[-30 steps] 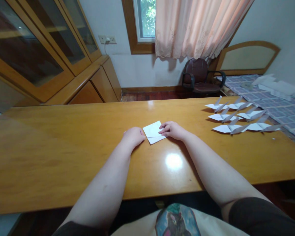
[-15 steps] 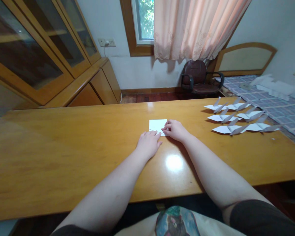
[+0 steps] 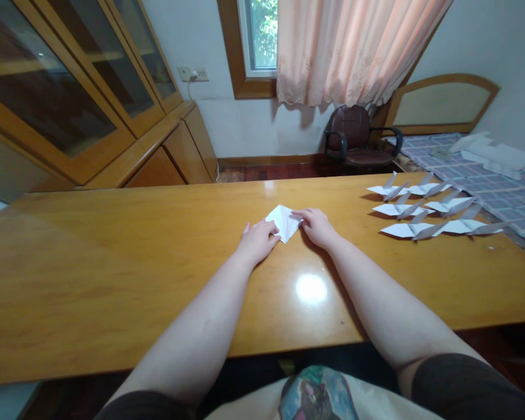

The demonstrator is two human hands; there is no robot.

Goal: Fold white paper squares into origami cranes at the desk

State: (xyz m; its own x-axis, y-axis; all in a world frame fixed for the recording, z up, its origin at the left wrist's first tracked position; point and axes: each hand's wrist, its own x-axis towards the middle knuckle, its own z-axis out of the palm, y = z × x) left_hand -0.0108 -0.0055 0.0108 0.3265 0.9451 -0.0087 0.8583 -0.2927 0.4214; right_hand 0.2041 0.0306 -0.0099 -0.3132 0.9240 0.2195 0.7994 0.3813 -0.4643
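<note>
A white sheet of folded paper (image 3: 285,224) lies on the wooden table, turned so that one corner points toward me. Faint crease lines run across it. My left hand (image 3: 259,239) grips its left corner, thumb and fingers closed over the edge. At the opposite corner, my right hand (image 3: 317,226) pinches the paper between thumb and fingers. Parts of both corners are hidden under the fingers.
Several folded white paper cranes (image 3: 405,230) stand in rows at the right of the table (image 3: 114,280). Beyond the far edge are a brown armchair (image 3: 354,137) and a bed with a checked cover (image 3: 499,186). A glass-fronted cabinet (image 3: 126,140) stands at the left.
The paper has turned from lying square to standing cornerwise toward me. My left hand has shifted to its left corner, and my right hand now sits at the right corner.
</note>
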